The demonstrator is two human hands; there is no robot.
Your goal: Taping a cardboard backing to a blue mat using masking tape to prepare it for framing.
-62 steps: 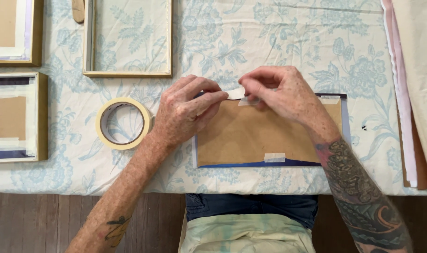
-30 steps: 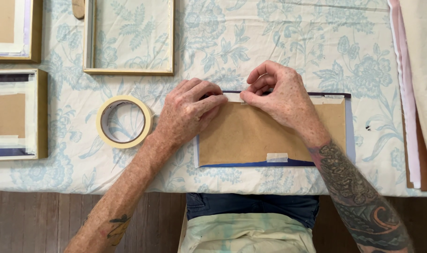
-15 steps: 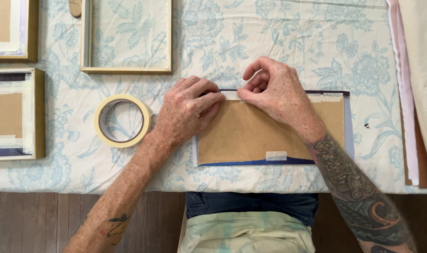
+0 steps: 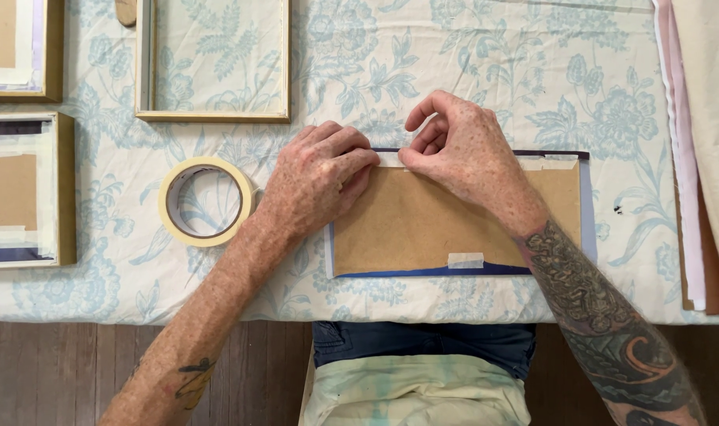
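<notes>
A brown backing board (image 4: pixel 422 225) lies face down on a dark blue mat on the flowered tablecloth (image 4: pixel 454 71). My left hand (image 4: pixel 320 177) lies flat on the board's upper left corner, fingers pointing right. My right hand (image 4: pixel 462 154) sits at the top edge with the thumb and forefinger pressing a strip of pale masking tape (image 4: pixel 391 160) onto the board. A short piece of tape (image 4: pixel 466 259) is stuck across the bottom edge. A roll of masking tape (image 4: pixel 205 201) lies just left of my left wrist.
An empty wooden frame (image 4: pixel 213 59) lies at the top. Two taped frames sit at the left: one (image 4: pixel 24 189) mid-left, another (image 4: pixel 20 47) in the top-left corner. Stacked boards and papers (image 4: pixel 698 150) run along the right edge. The table's front edge borders a dark wooden floor.
My right hand has brought the tape strip down onto the board's top edge and now presses it there. My left hand has stayed flat on the upper left corner.
</notes>
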